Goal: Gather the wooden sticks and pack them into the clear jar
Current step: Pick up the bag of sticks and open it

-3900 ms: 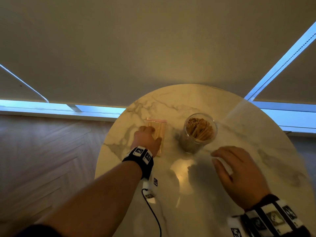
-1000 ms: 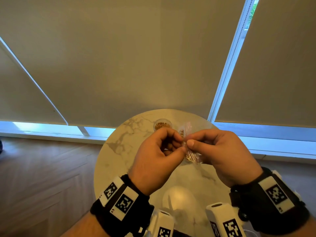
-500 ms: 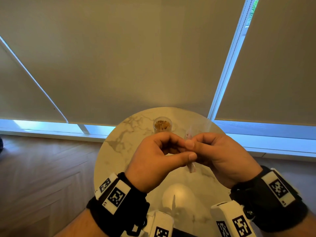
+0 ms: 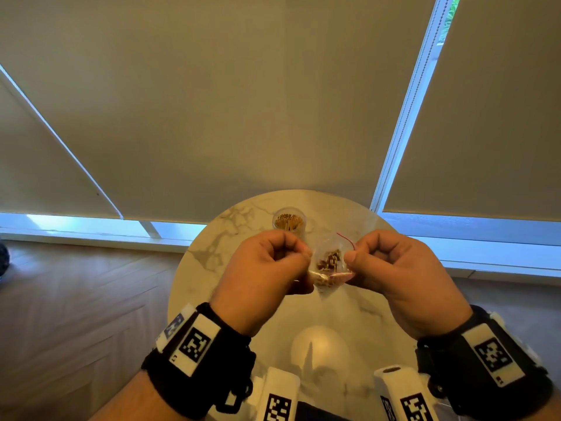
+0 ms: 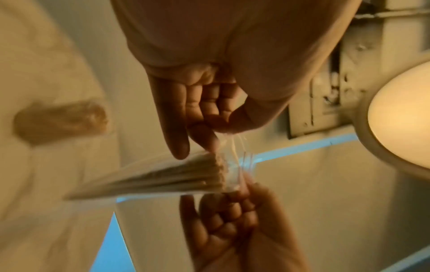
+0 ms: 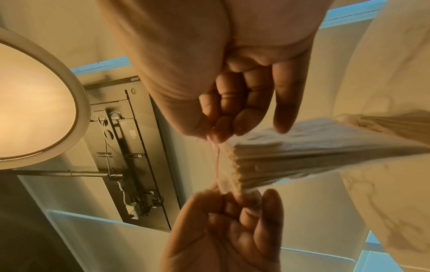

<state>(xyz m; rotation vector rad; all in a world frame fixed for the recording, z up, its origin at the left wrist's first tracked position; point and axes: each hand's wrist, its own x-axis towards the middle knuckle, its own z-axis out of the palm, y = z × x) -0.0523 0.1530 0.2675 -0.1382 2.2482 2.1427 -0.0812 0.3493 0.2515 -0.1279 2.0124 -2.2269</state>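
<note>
A small clear plastic bag (image 4: 329, 265) with a red seal strip holds a bundle of wooden sticks (image 5: 163, 176). I hold it up above the round marble table (image 4: 212, 268). My left hand (image 4: 267, 268) pinches the left side of the bag's mouth. My right hand (image 4: 391, 268) pinches the right side, and the mouth is spread between them. In the right wrist view the stick ends (image 6: 235, 162) show at the mouth. The clear jar (image 4: 289, 221) stands upright at the table's far side, filled with sticks and apart from both hands.
Closed roller blinds (image 4: 243, 101) and a low window strip stand behind the table. Wooden floor (image 4: 76, 299) lies to the left. A round lit lamp (image 5: 400, 117) hangs overhead. A bright lamp reflection (image 4: 318, 344) sits on the near part of the tabletop.
My left hand lifted the bag off the table and my right hand joined it. In the last half second my hands drew apart, spreading the bag's mouth so the sticks show.
</note>
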